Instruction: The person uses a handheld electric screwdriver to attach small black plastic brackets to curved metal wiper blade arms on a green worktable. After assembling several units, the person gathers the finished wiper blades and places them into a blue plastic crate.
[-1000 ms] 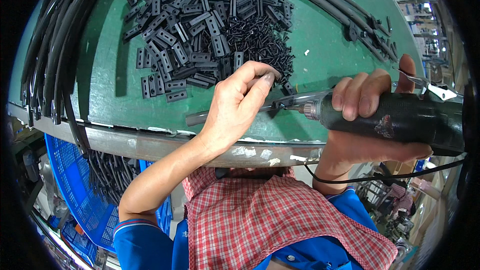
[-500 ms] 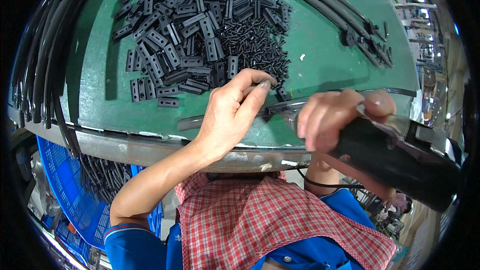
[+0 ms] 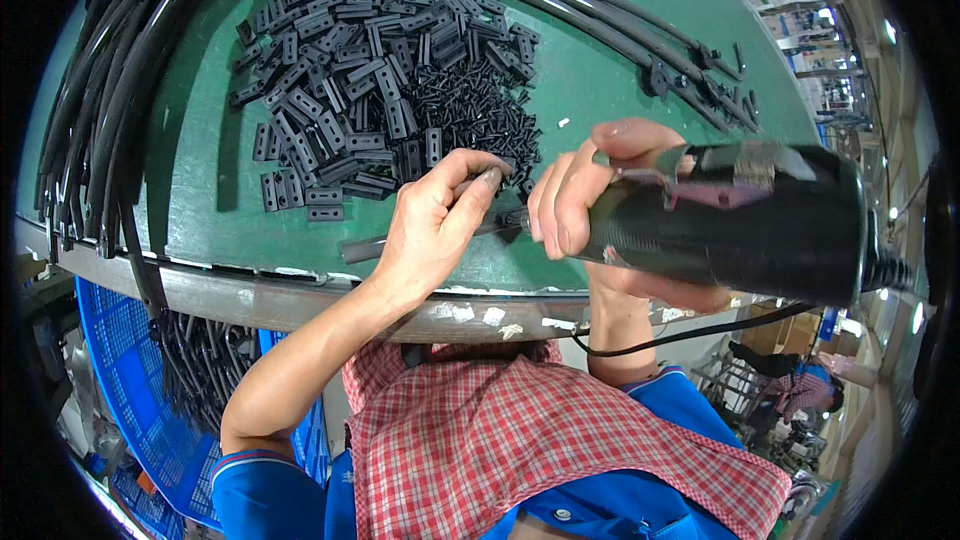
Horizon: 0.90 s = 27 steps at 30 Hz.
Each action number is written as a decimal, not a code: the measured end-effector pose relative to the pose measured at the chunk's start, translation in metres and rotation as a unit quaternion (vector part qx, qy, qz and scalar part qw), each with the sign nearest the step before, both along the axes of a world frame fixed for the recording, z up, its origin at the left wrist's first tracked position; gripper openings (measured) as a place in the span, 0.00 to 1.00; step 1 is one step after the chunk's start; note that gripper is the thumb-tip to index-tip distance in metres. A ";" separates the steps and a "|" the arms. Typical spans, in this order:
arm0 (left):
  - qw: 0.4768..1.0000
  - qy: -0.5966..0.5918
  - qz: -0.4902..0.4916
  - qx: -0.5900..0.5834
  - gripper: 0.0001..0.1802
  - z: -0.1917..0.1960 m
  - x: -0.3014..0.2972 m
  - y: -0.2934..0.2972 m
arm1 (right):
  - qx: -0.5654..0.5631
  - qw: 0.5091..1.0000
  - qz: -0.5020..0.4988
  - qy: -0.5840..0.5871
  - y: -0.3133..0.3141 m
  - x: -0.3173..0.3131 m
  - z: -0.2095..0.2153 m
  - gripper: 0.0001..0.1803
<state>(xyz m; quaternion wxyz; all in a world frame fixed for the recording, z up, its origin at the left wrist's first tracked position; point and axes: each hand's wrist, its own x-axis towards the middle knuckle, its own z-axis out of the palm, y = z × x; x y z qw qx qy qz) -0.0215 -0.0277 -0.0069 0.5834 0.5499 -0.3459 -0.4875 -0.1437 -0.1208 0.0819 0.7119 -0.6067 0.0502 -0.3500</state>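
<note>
Right hand (image 3: 600, 190) wraps the black electric screwdriver (image 3: 740, 225), fingers fully closed on its body. Left hand (image 3: 435, 225) pinches a thin black strip (image 3: 365, 250) at the bit, near the desk (image 3: 620, 70) edge. Beyond — big pile of black clips (image 3: 380, 90), mostly unprocessed by the look; finished black tubing (image 3: 620, 25) few.

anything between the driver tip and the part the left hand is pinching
Nothing visible. The power screwdriver in the right hand points its tip straight at the small black part pinched by the left hand, with only a short open gap.

The right hand (image 3: 585, 202) is gripping a black cylindrical power screwdriver (image 3: 740, 220); the left hand (image 3: 435, 225) is pinching a dark strip (image 3: 365, 250) over the green worktop (image 3: 620, 70).
</note>
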 end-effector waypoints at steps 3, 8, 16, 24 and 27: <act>1.000 -0.010 -0.008 0.004 0.10 0.001 0.000 0.001 | 0.035 0.999 -0.003 -0.016 0.003 0.003 0.003 0.38; 1.000 -0.006 -0.014 0.012 0.10 0.006 0.000 0.002 | 0.086 0.989 0.060 -0.108 -0.019 0.002 -0.018 0.45; 0.999 0.028 -0.011 0.015 0.09 0.005 0.002 0.004 | 0.082 0.972 -0.132 -0.176 -0.011 -0.029 -0.012 0.61; 0.999 0.025 -0.017 0.021 0.09 0.006 0.001 0.003 | 0.005 0.991 -0.057 -0.120 -0.014 -0.028 -0.017 0.59; 0.999 0.013 -0.026 0.027 0.09 0.005 -0.001 0.003 | 0.059 0.990 -0.034 -0.127 -0.020 -0.028 -0.017 0.58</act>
